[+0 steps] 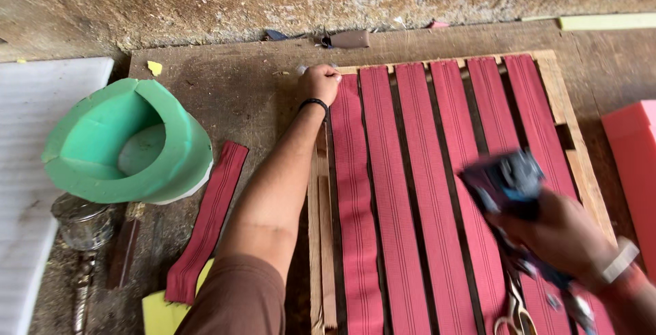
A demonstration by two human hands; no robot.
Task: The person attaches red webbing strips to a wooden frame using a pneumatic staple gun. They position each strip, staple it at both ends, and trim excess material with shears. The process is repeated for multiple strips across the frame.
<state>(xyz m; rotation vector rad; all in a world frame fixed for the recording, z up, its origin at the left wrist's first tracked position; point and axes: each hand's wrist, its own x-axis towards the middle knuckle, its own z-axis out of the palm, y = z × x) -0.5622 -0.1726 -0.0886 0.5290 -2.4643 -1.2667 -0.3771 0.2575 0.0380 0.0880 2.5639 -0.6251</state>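
Leftmost red webbing strap (355, 198) is pinned at the wooden frame (560, 96) far edge by closed left hand (319, 82), blurred staple gun (506, 181) gripped in right hand (564, 239) for fastening.

6 red webbing straps (403, 191) across 1 wooden frame (572, 145) — 1 loose strap (208, 222), 1 green foam roll (130, 142).

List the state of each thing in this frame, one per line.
Left hand: fisted on the frame's top left corner.
Right hand: gripping a blurred blue tool.
Red webbing strips: laid lengthwise over wooden frame.
Loose red strip: flat on bench.
Green foam piece: curled.
Scissors: lying on the webbing.
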